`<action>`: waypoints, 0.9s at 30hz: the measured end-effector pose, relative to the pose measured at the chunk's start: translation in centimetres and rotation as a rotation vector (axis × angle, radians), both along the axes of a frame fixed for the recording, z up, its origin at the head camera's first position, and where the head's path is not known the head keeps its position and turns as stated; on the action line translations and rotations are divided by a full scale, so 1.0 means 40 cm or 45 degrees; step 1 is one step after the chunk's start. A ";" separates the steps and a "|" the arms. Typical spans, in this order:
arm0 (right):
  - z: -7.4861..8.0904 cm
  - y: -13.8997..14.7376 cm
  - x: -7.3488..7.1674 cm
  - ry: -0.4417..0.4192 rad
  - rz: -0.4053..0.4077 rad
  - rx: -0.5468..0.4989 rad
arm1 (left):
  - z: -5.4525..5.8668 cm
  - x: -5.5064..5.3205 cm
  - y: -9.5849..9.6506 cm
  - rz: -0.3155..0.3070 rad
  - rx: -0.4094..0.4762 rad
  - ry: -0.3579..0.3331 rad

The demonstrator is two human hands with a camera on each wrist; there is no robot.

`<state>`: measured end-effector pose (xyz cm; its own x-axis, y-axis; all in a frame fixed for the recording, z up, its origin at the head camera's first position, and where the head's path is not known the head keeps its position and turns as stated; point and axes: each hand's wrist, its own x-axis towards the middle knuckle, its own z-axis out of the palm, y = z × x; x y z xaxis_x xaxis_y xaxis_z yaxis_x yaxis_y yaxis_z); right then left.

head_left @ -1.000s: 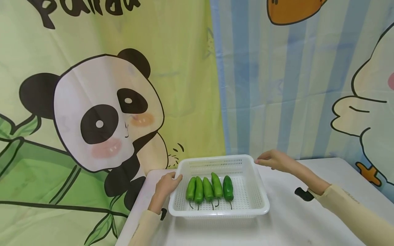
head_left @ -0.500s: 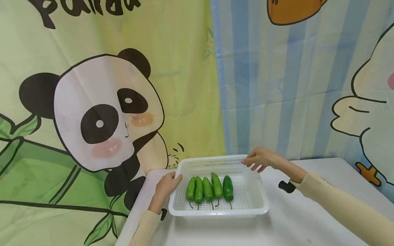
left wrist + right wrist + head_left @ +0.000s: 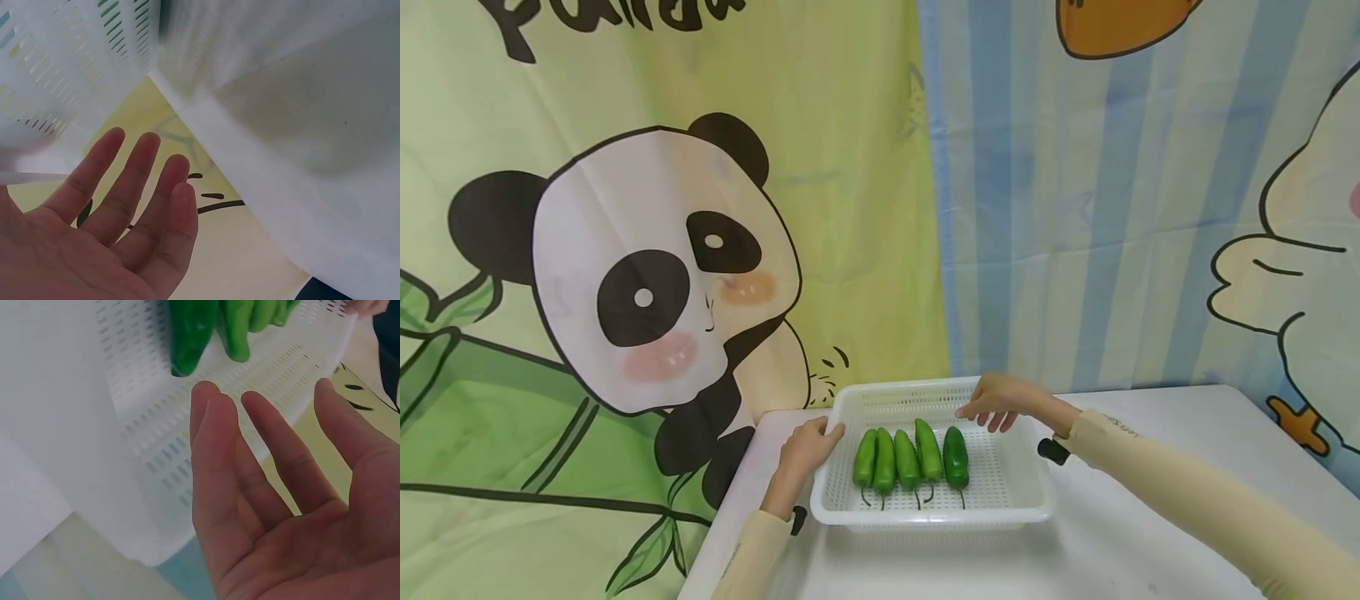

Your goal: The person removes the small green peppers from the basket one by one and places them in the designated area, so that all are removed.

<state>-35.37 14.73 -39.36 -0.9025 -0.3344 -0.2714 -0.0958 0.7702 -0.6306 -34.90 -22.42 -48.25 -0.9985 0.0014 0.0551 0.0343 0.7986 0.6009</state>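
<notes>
Several green peppers (image 3: 907,461) lie side by side in a white plastic basket (image 3: 925,521), stems toward the near side. The rightmost pepper (image 3: 956,460) is darker than the others. My right hand (image 3: 1002,401) hovers over the basket's far right part, close to that dark pepper's tip. Its fingers are spread and loosely bent, with nothing between them in the right wrist view. My left hand (image 3: 805,450) rests at the left rim, its thumb laid over the edge. In the left wrist view its fingers (image 3: 145,145) extend outside the basket wall, slightly apart from it.
The basket stands on a white table (image 3: 1150,500). Behind the table hangs a cloth with a panda print (image 3: 655,275) on the left and blue stripes (image 3: 1037,208) on the right. A dark wrist device (image 3: 1052,451) shows by the right sleeve.
My right hand has moved left from beside the basket's far right corner to above the inside, near the dark pepper. The left hand and the peppers have stayed put.
</notes>
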 end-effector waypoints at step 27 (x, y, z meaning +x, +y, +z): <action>-0.148 -0.123 -0.091 -0.041 -0.228 0.271 | -0.006 -0.005 -0.003 0.009 0.008 -0.015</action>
<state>-39.00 9.81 -45.29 -0.9319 -0.1032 -0.3477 0.0708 0.8884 -0.4536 -35.09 -22.53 -48.50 -0.9990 -0.0058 0.0433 0.0216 0.7949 0.6063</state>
